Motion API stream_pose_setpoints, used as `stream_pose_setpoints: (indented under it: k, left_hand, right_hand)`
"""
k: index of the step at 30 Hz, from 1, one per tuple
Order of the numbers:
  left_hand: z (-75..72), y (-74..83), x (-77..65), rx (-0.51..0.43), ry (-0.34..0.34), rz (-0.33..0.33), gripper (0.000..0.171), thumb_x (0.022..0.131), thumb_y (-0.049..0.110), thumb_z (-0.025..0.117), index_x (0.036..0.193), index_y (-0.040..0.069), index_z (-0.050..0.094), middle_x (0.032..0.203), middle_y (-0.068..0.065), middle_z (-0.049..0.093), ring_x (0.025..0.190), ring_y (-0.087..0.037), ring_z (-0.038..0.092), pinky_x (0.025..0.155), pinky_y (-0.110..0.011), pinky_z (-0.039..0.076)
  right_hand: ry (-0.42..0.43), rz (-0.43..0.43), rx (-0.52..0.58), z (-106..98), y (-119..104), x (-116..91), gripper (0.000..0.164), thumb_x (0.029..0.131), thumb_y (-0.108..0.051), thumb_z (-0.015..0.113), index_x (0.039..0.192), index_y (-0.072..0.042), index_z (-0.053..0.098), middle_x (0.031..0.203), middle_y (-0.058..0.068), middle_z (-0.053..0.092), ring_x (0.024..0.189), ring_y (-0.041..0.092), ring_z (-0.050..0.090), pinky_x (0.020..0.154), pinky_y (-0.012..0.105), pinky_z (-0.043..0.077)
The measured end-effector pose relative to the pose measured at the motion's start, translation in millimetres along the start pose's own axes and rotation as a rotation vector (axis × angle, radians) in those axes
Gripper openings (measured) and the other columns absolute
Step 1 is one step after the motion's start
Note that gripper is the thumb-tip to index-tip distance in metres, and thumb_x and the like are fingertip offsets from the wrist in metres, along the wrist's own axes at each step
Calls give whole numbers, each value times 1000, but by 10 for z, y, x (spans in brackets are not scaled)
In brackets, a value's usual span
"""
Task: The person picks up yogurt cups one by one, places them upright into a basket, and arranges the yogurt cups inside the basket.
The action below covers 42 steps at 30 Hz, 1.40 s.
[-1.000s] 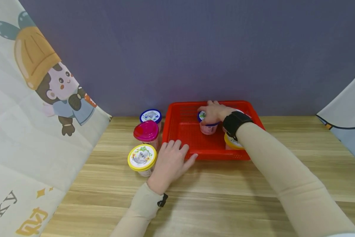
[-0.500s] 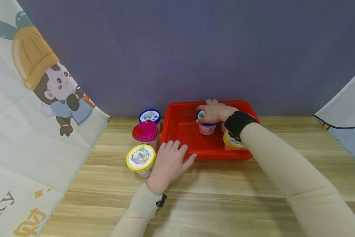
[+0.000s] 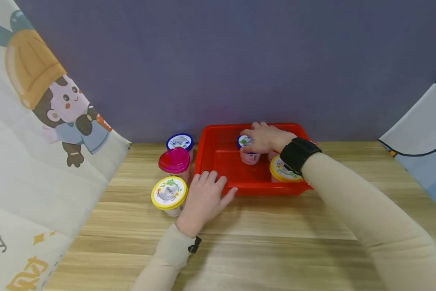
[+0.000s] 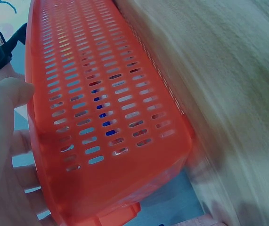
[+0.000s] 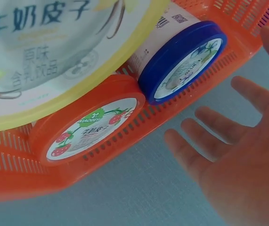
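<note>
My right hand (image 3: pixel 267 139) is over a blue-lidded cup (image 3: pixel 250 158) standing in the red plastic basket (image 3: pixel 218 186). In the right wrist view its fingers (image 5: pixel 219 146) are spread, with a gap to the blue lid (image 5: pixel 186 66). Beside that cup sit a red-lidded cup (image 5: pixel 89 125) and a yellow-lidded cup (image 3: pixel 282 169), the red one mostly hidden by my right hand in the head view. At the basket's near left corner, my left hand (image 3: pixel 205 196) rests on the rim with fingers extended; its thumb (image 4: pixel 19 92) lies at the slotted wall in the left wrist view.
Left of the basket, three more cups stand on the wooden table (image 3: pixel 276 242): one blue-lidded (image 3: pixel 180 141), one magenta-lidded (image 3: pixel 175 160) and one yellow-lidded (image 3: pixel 169 193). A dark grey panel (image 3: pixel 218 60) rises behind, and a printed cloth (image 3: pixel 39 173) hangs at the left.
My right hand has eased slightly rightward from the blue-lidded cup, and more of its lid shows. The head view has turned a little to the right. My left hand stays at the basket corner.
</note>
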<state>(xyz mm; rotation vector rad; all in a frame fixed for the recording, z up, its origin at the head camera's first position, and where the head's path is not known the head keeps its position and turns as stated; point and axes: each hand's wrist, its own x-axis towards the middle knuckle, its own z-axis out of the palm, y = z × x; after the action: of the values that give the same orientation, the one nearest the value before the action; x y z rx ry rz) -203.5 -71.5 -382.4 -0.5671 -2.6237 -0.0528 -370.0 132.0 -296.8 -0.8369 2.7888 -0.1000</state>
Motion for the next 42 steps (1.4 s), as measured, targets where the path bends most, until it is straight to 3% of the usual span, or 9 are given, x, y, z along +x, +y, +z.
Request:
stream_pose_setpoints:
  k: [5, 10, 16, 26, 42]
  left_hand:
    - [3, -15, -7, -5, 2, 1, 43, 100, 54, 53, 100, 14, 69, 91, -6, 62, 86, -25, 56, 76, -39, 44]
    - [3, -18, -5, 2, 9, 5, 44, 100, 55, 53, 100, 14, 70, 91, -6, 62, 86, -26, 56, 76, -39, 44]
    - [-4, -21, -9, -4, -18, 0, 45, 100, 55, 53, 103, 14, 70, 93, -7, 63, 87, -25, 56, 77, -39, 45]
    - [-6, -39, -6, -1, -18, 3, 44, 100, 55, 53, 102, 14, 70, 92, -6, 63, 85, -24, 55, 76, -38, 45]
    - [2, -31, -6, 3, -3, 5, 44, 100, 54, 53, 100, 14, 70, 90, -6, 63, 84, -24, 54, 75, -37, 44]
  right_hand:
    - [-21, 14, 50, -5, 14, -55, 78, 93, -52, 63, 158, -20, 36, 159, 19, 31, 140, 40, 30, 111, 63, 32]
    - [-43, 23, 76, 7, 59, -129, 86, 94, -59, 59, 163, -23, 23, 168, 19, 10, 152, 45, 9, 117, 67, 14]
    - [-26, 26, 34, 9, 86, -248, 91, 94, -67, 52, 164, -24, 13, 169, 19, 2, 153, 46, -3, 118, 65, 0]
    - [32, 33, 15, -14, 132, -434, 95, 92, -74, 48, 164, -23, 14, 169, 20, 3, 153, 47, -4, 116, 68, -2]
    - [88, 53, 92, 35, 228, -709, 96, 93, -76, 42, 165, -20, 11, 169, 21, 0, 152, 48, -7, 116, 68, -5]
